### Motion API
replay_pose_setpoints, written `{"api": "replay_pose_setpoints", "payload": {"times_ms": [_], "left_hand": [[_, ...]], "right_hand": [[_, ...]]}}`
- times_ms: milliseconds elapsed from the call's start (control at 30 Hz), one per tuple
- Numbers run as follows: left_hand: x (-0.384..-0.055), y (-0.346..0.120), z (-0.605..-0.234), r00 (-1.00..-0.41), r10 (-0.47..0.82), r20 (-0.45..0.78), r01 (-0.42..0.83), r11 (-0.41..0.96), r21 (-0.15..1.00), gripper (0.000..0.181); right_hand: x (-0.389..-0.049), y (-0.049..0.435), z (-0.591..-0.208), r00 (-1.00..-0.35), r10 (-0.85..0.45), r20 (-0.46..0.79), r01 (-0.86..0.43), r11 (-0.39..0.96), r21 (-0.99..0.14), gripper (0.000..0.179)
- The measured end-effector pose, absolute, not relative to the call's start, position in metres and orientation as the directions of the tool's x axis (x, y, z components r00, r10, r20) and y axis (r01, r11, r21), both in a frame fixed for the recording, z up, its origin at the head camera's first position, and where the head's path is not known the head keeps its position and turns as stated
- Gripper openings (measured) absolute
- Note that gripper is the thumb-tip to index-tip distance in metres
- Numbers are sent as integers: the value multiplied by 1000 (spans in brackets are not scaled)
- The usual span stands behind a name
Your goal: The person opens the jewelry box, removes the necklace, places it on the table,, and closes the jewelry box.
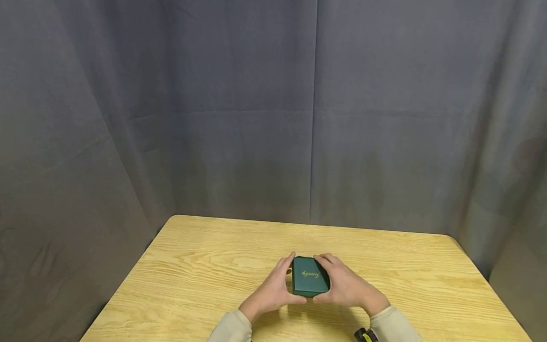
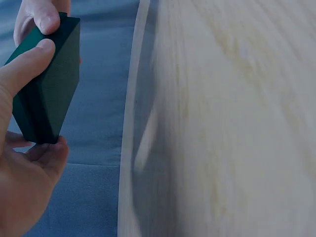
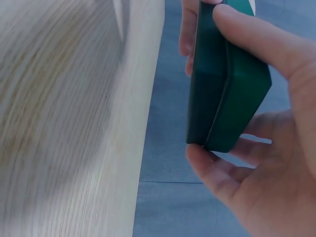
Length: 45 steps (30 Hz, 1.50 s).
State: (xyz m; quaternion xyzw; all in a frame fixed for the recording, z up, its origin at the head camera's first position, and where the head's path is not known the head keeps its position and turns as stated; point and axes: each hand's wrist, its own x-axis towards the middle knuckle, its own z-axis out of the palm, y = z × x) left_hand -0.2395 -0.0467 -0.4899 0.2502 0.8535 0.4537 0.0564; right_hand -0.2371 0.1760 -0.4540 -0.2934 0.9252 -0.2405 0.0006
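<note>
A dark green jewelry box (image 1: pixel 311 275) with gold lettering on its lid is held above the table between both hands. My left hand (image 1: pixel 273 286) grips its left side, thumb on the near edge and fingers at the far edge. On the other side my right hand (image 1: pixel 345 284) grips it the same way. The left wrist view shows the closed box (image 2: pixel 54 84) tilted, with the left thumb on its edge. In the right wrist view a seam runs along the side of the box (image 3: pixel 224 84), and the right fingertips touch its corner.
Below the hands is a light wood-grain table (image 1: pixel 213 266) with rounded far corners. Grey curtains (image 1: pixel 239 118) hang behind it and along both sides. A black and yellow band (image 1: pixel 365 335) is at the right sleeve.
</note>
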Motion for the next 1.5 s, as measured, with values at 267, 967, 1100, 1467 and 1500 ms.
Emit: {"api": "replay_pose_setpoints", "payload": {"times_ms": [267,967,1100,1467,1500], "left_hand": [[-239,-48,-489,-866,483,131,380,465,800,109],[-240,-47,-490,-855,497,149,361,365,858,109],[-240,-47,-491,-857,494,146,357,367,859,110],[-239,-47,-494,-872,477,110,291,325,900,115],[-239,-47,-494,-872,478,109,289,321,902,115]], "right_hand": [[-239,177,-452,-815,-567,123,-554,698,-453,98],[-240,177,-453,-809,-568,151,-565,684,-461,96],[-239,177,-454,-812,-563,155,-566,694,-446,96],[-239,178,-453,-816,-557,157,-553,669,-496,98],[-239,178,-453,-814,-559,159,-555,667,-496,97]]}}
